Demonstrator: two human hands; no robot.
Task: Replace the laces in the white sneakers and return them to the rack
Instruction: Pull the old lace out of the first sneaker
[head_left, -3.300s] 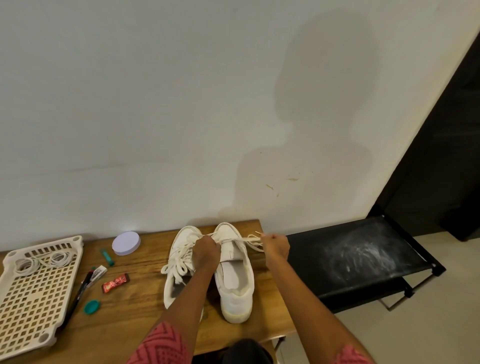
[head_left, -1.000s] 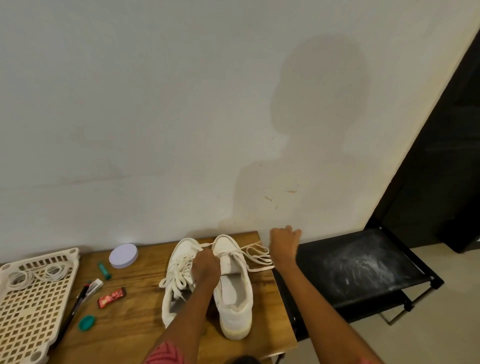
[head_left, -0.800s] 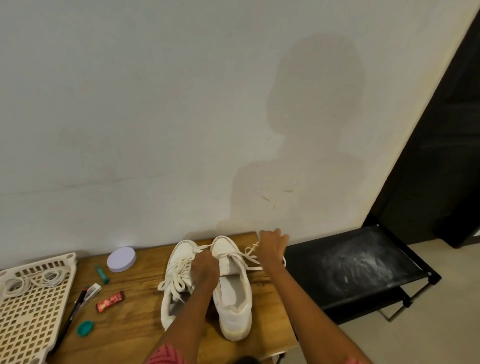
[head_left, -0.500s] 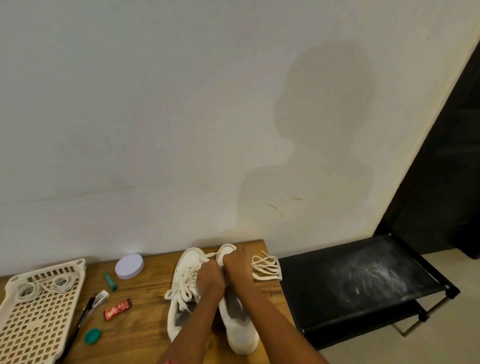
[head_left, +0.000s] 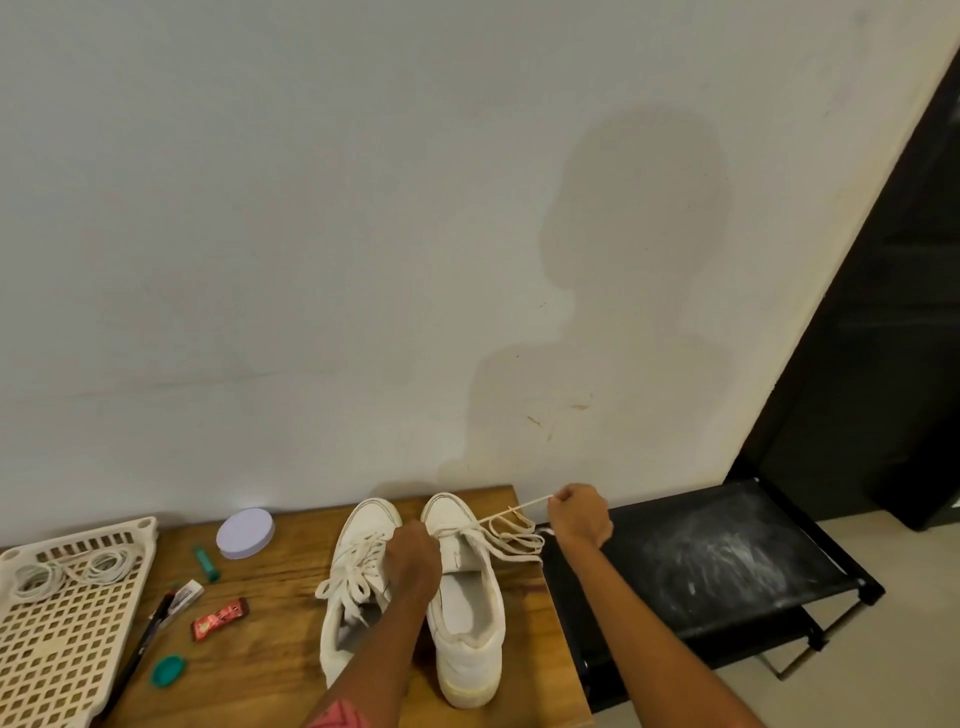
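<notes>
Right hand (head_left: 579, 514) has moved out from the shoe toward the rack (head_left: 727, 561), now pinching the lace (head_left: 511, 530), drawn taut up-right from the right sneaker (head_left: 467, 597). Half a second ago both hands met at the tongue. Left hand (head_left: 413, 553) stays curled on the right sneaker's tongue area; exact grip unclear. Left sneaker (head_left: 353, 582) unmoved on desk (head_left: 270, 623).

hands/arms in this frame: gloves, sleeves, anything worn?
Both hands bare: no gloves, rings or watch visible on the left hand or right hand. Forearms uncovered. A pinkish-red patterned sleeve with darker line markings shows on the left arm at the bottom edge.
</notes>
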